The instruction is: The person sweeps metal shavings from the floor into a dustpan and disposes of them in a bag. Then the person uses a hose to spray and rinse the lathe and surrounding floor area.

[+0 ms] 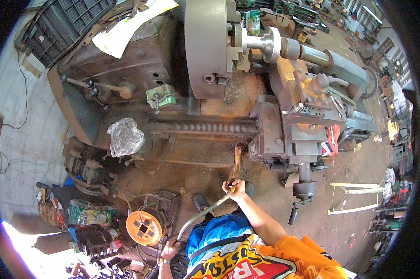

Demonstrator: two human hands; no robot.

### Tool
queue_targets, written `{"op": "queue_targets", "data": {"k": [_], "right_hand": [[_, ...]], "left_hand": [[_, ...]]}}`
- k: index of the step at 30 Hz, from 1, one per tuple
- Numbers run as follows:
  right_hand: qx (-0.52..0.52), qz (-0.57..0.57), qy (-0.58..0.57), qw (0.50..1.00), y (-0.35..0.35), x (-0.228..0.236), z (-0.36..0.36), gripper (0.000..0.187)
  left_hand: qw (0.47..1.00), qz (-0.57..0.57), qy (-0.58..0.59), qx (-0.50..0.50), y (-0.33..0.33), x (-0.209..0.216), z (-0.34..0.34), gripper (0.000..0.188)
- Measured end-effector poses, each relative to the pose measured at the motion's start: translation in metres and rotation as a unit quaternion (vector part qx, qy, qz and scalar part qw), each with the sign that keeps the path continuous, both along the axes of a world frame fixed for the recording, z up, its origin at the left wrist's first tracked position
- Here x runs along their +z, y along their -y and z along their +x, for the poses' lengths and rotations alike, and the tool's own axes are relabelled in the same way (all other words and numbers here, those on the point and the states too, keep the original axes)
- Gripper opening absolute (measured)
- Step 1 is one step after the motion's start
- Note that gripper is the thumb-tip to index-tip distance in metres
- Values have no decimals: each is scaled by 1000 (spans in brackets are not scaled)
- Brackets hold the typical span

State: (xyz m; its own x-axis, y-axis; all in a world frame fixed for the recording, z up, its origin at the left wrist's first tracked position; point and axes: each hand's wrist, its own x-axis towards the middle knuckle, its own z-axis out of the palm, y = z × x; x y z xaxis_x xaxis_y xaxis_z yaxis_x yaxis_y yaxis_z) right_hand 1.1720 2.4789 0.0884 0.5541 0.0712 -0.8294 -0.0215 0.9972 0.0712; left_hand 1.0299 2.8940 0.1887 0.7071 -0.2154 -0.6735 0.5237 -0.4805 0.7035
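Note:
I hold a stick broom (236, 162) across my front by its long, curved-looking grey handle (205, 211). My right hand (236, 187) is closed where the handle meets the bundle of thin brown sticks. Lower and to the left, my left hand (171, 249) wraps round the handle's other end. The stick tips reach the lower front of a large lathe (200, 162), left of its carriage (269, 130). Above, the big chuck (205, 51) and a shiny flanged workpiece (269, 44) sit on the machine, with shavings (240, 86) beneath them.
An orange cable reel (142, 228) stands beside my left hand. A clear plastic bag (126, 136) hangs at the lathe's left front. The carriage's crank handle (294, 215) juts out right of my right arm. A pale wooden frame (356, 199) lies on the floor at right.

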Motion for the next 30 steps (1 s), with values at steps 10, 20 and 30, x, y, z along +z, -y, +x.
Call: {"op": "queue_targets", "data": {"k": [10,20,30], "right_hand": [[39,36,-9,999,-21,7,13,15],[-86,-238,30,967,41,105,-9,15],[-225,-409,121,876,100,185,-21,27]], "left_hand": [[997,-65,-40,21,7,14,-1,17],[995,-66,-74,23,18,-14,-21,19],[985,63,123,-103,79,19,3,28]]}}
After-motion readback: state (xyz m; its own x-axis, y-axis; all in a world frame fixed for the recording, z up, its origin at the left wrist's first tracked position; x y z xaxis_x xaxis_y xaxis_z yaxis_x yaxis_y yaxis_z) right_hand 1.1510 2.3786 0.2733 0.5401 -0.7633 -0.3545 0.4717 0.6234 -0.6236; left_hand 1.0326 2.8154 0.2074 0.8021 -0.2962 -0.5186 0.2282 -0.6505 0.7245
